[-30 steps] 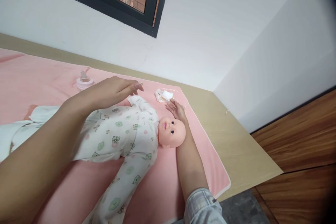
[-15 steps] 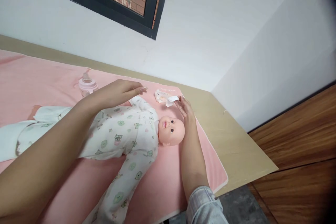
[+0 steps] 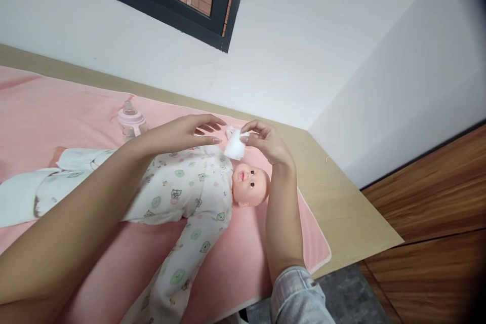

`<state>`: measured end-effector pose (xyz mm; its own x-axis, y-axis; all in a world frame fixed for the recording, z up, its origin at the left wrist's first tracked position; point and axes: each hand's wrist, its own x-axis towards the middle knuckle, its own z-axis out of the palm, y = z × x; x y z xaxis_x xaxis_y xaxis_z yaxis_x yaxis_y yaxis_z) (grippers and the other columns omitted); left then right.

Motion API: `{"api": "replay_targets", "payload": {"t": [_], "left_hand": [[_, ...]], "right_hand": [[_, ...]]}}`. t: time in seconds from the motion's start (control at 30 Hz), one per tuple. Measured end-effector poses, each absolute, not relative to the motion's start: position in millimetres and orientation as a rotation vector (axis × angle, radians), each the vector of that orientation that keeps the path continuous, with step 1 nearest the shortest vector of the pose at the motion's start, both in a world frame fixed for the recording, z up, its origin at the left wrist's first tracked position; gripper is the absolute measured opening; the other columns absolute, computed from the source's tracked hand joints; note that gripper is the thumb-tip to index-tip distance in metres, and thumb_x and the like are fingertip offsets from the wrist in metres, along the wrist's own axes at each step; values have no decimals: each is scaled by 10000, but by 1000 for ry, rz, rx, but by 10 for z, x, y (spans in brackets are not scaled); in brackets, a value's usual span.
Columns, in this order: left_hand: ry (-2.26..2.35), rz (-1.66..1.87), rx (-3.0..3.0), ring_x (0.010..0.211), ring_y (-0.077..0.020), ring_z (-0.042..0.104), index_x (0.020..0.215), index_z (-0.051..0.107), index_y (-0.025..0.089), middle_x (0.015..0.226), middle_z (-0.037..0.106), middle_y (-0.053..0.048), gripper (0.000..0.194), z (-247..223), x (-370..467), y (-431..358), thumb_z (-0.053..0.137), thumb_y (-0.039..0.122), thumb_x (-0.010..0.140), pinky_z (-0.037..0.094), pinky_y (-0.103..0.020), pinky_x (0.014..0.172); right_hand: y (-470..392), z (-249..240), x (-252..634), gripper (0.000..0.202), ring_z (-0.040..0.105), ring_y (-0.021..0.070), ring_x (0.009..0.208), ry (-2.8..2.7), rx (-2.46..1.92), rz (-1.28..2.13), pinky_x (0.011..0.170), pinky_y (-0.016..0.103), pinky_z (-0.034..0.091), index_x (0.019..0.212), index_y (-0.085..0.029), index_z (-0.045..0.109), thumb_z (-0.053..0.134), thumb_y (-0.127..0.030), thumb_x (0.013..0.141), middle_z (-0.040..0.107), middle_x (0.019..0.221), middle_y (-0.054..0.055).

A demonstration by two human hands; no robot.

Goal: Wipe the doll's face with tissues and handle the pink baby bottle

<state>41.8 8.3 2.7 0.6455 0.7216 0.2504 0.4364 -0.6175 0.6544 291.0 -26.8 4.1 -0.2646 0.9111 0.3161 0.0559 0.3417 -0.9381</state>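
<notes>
A baby doll (image 3: 178, 192) in white printed clothes lies on its back on a pink blanket (image 3: 235, 263), its bald head towards the right. My right hand (image 3: 264, 140) pinches a small white folded cloth or tissue (image 3: 235, 146) just above the doll's face. To the left of it, my left hand (image 3: 193, 133) hovers over the doll's chest and shoulder with fingers spread and nothing in them. Behind the white piece, a crumpled packet (image 3: 230, 132) is mostly hidden.
A pink baby bottle (image 3: 131, 120) stands on the blanket beyond the doll's body. The wooden table (image 3: 341, 217) reaches the white wall under a dark-framed window (image 3: 224, 20). Brown wood-grain panels (image 3: 436, 202) stand at the right.
My right hand has lifted the white piece off the packet and brought it left, nearer the doll's face. My left hand has moved slightly right, and its fingers have spread.
</notes>
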Motion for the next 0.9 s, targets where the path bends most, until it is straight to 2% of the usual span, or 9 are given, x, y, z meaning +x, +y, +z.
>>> {"api": "replay_targets", "payload": {"t": [0.07,0.13,0.27,0.37,0.53,0.73,0.9], "left_hand": [[813,671,2359,1268,-267,552,1442,498,234,1441,544,-72,652,44,415,75,575,516,859,454,-330,1045],[766,633,2389,1262,-276,553,1408,539,226,1410,571,-70,628,58,408,79,582,518,854,451,-332,1041],[726,589,2413,1228,-291,570,1203,697,225,1334,634,-47,497,64,391,99,626,540,825,435,-339,1043],[674,599,2393,1215,-277,580,1080,752,236,1339,634,-27,386,60,381,98,658,513,828,426,-317,1043],[578,632,2352,1204,-255,590,1061,759,225,1352,622,-34,319,75,394,49,657,456,866,440,-296,1025],[534,701,2354,1167,-225,610,1058,755,232,1304,646,-34,262,69,435,18,684,414,882,455,-270,993],[503,794,2396,1211,-251,590,1035,765,235,1331,631,-36,250,28,459,26,687,415,880,438,-299,1034]], "right_hand": [[-337,78,2842,168,615,66,775,-1709,-881,1064,750,178,517,883,-188,697,765,-213,731,677,932,-21],[-389,108,2801,159,613,77,809,-1782,-867,1054,782,194,516,912,-197,706,745,-236,763,680,959,-14],[-436,137,2785,161,614,97,861,-1837,-860,1011,812,215,512,942,-211,717,726,-278,795,681,985,-10],[-432,132,2803,145,623,120,910,-1833,-878,974,834,237,517,917,-210,721,718,-301,805,691,954,-5],[-402,103,2824,113,637,142,948,-1842,-864,941,866,276,522,860,-200,744,724,-301,814,710,959,25],[-412,113,2802,136,635,142,956,-1858,-885,904,874,294,517,891,-207,762,715,-319,831,711,1010,33],[-439,125,2769,124,638,139,945,-1857,-890,888,881,306,523,887,-211,765,710,-308,832,708,1001,28]]}}
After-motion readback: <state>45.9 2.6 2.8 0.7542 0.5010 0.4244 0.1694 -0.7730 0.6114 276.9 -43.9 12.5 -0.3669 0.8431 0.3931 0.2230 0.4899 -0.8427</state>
